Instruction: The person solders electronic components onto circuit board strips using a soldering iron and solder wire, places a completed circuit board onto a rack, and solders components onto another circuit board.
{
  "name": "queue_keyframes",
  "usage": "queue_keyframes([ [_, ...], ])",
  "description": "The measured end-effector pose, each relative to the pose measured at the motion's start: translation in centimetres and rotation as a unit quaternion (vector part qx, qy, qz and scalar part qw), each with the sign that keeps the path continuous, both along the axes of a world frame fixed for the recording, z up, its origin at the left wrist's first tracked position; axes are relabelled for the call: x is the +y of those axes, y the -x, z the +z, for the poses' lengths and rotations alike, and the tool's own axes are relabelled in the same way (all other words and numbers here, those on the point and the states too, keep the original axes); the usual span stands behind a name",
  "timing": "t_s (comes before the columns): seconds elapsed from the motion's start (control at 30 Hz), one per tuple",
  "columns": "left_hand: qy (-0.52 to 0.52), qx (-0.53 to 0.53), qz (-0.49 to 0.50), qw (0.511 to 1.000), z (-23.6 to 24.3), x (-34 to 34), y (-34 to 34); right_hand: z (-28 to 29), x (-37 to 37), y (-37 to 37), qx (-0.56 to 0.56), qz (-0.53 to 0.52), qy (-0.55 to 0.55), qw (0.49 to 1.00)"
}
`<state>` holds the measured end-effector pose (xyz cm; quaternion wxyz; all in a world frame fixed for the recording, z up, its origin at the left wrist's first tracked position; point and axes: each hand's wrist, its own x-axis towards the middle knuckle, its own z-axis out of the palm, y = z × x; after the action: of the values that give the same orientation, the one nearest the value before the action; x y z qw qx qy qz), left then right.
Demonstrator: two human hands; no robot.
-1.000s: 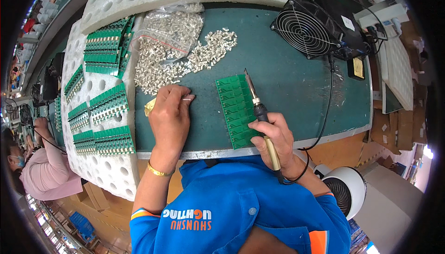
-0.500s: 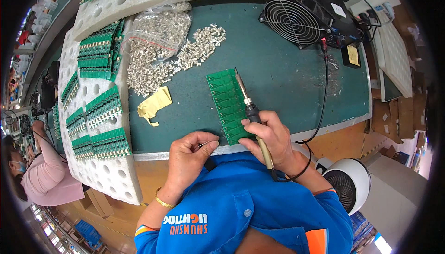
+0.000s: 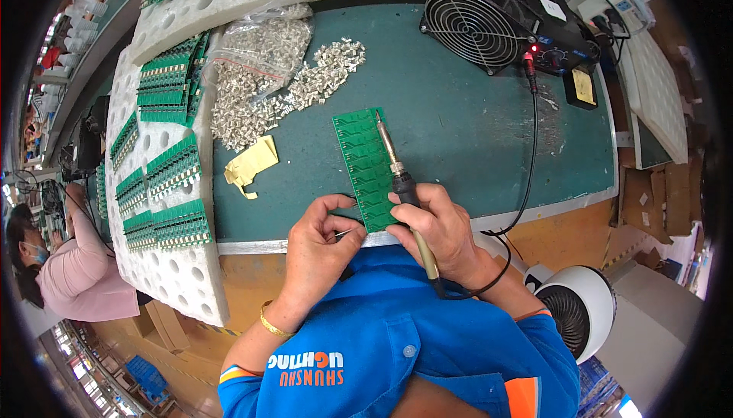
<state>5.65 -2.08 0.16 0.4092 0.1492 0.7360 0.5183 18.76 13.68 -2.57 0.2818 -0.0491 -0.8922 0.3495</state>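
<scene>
A green circuit board (image 3: pixel 359 162) lies lengthwise at the table's front edge. My right hand (image 3: pixel 439 235) is closed around a soldering iron (image 3: pixel 405 189), its tip over or on the board's far right corner; contact cannot be made out. Fingers of this hand also rest by the board's near right corner. My left hand (image 3: pixel 321 238) is at the board's near left corner, with its index finger reaching to the edge. Between that hand's thumb and fingers a short length of thin silvery wire (image 3: pixel 343 232), looking like solder wire, is pinched.
Small white connectors (image 3: pixel 244 112) lie heaped left, partly under a clear plastic bag (image 3: pixel 271 40). Yellow crumpled paper (image 3: pixel 252 164) is nearer. White foam trays (image 3: pixel 164 273) hold several boards. A black fan (image 3: pixel 477 29) and soldering station (image 3: pixel 561 55) stand far right; the iron's cord (image 3: pixel 534 151) runs there.
My left hand has moved up to the board's edge, its index finger now reaching it. The iron's tip has shifted slightly left over the board's corner. The whole view has shifted a little.
</scene>
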Motion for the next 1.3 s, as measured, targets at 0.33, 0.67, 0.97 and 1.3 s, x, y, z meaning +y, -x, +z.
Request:
queue_keyframes([
  [0.33, -0.003, -0.009, -0.003, 1.0, 0.3, 0.3, 0.4, 0.1, -0.1, 0.0, -0.006, -0.003, -0.005, 1.0],
  [0.67, -0.017, -0.035, -0.026, 0.999, 0.4, 0.6, 1.2, -0.2, 0.0, -0.1, -0.003, 0.01, -0.006, 1.0],
  [0.97, -0.003, 0.0, -0.067, 0.998, 0.9, 0.4, 1.2, -0.2, -0.2, 0.1, -0.001, 0.0, -0.018, 1.0],
  [1.3, -0.066, -0.046, 0.0, 0.997, 0.1, 0.2, 0.5, -0.3, -0.3, 0.0, 0.0, -0.001, -0.026, 1.0],
])
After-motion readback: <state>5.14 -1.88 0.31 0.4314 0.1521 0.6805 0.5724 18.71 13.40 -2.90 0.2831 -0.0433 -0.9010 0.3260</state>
